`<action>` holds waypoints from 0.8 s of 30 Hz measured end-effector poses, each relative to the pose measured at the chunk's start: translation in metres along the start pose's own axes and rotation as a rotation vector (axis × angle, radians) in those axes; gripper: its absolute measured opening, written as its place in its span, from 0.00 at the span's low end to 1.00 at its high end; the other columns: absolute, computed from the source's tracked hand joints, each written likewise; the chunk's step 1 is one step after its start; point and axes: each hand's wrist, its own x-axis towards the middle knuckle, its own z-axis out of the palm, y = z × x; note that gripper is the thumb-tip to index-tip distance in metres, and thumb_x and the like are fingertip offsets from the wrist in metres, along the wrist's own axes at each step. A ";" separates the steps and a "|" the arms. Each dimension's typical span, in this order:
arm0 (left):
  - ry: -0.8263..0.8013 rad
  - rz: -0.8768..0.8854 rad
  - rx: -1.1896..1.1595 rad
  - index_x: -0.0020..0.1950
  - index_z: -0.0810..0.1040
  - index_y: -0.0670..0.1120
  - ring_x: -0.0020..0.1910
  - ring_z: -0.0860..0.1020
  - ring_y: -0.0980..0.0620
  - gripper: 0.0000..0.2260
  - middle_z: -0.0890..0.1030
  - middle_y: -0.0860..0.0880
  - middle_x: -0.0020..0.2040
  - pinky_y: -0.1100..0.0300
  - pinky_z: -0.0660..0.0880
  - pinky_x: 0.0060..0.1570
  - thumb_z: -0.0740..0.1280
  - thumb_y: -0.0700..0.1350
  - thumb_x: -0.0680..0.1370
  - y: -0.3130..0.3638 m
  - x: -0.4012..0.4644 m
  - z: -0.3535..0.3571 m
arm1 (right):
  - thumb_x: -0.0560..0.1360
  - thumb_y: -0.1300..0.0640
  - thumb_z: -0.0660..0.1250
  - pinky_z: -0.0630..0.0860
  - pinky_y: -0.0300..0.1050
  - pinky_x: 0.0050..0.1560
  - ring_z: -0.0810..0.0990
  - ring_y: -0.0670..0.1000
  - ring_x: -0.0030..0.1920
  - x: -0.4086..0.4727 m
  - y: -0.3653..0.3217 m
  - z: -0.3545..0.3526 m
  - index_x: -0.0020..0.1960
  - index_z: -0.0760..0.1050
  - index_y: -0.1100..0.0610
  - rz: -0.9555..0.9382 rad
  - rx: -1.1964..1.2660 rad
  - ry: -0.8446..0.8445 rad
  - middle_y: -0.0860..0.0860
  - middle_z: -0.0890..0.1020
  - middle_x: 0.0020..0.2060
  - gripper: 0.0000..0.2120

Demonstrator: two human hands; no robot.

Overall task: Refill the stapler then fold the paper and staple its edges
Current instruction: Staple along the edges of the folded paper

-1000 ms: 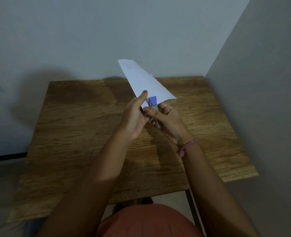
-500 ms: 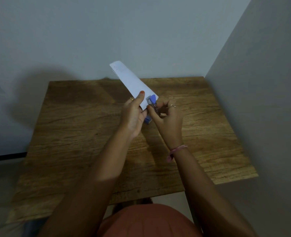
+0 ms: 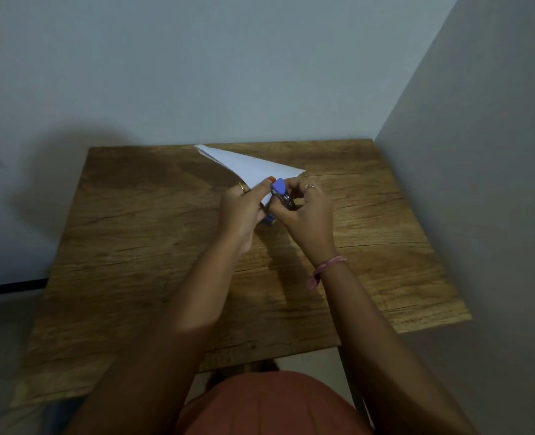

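A folded white paper (image 3: 250,166) is held above the wooden table (image 3: 134,246), pointing away toward the back left. My left hand (image 3: 244,211) pinches its near edge between thumb and fingers. My right hand (image 3: 304,211) grips a small blue and black stapler (image 3: 281,193), whose jaws sit over the paper's near edge right beside my left thumb. A blue part of the stapler (image 3: 269,220) shows below my left hand. The stapler's mouth is hidden by my fingers.
A grey wall (image 3: 479,183) runs close along the table's right side, and another wall stands behind it. The table's front edge (image 3: 260,356) is near my lap. A metal table leg (image 3: 351,381) shows at the lower right.
The paper has tipped down from nearly upright to lying low over the table. My right hand has turned and closed more tightly round the stapler at the paper's edge.
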 end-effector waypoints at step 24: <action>0.171 0.080 -0.010 0.49 0.81 0.44 0.48 0.83 0.53 0.03 0.84 0.50 0.47 0.61 0.80 0.41 0.71 0.40 0.76 -0.017 -0.003 -0.002 | 0.77 0.63 0.64 0.71 0.42 0.52 0.74 0.53 0.52 0.001 -0.001 0.005 0.55 0.74 0.62 0.015 -0.106 -0.297 0.57 0.77 0.51 0.07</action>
